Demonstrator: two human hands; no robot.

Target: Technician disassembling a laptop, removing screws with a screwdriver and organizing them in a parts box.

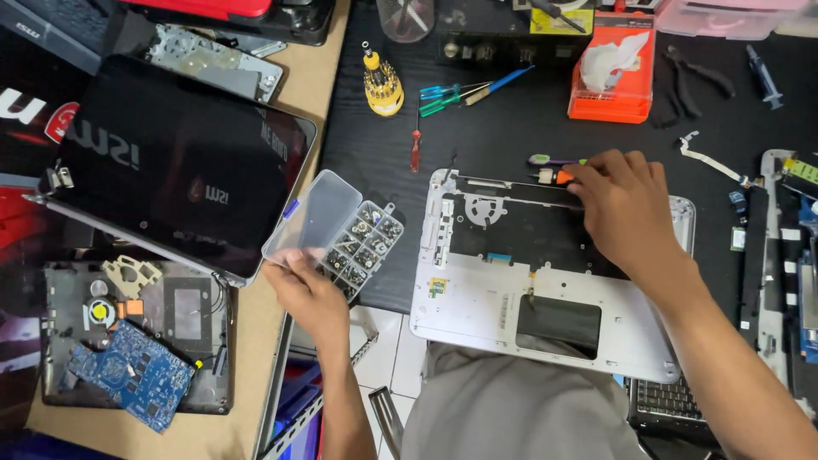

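Left hand [308,294] at lower centre-left of the frame, fingers pinched closed on the near corner of a clear compartment screw box [336,230], lid flipped open toward the upper left, tray side full of small dark screws and tilted a bit toward the person. Right hand [626,209] at centre right, fingers curled down over the top edge of the silver laptop palmrest shell [477,302], which lies underside up across the person's lap and the table edge; fingertips sit just beside an orange-handled tool [558,176] and a purple-green one [545,159]. Cannot tell if the right hand actually grips anything, fingertips hidden under the knuckles. Judgement: the step looks like sorting fasteners between shell and box. To do it well, level the box, since held by one corner with the lid open it could spill; better rest it on the black mat [511,128]. Keep the shell steady on the lap, it overhangs the table. Pick one screw at a time, drop it in a matching compartment. Around: black laptop lid [170,162] at left, opened chassis with blue board [128,370] lower left, yellow bit holder [383,89] and red screwdriver [415,149] upper centre, orange tray [613,98] upper right.
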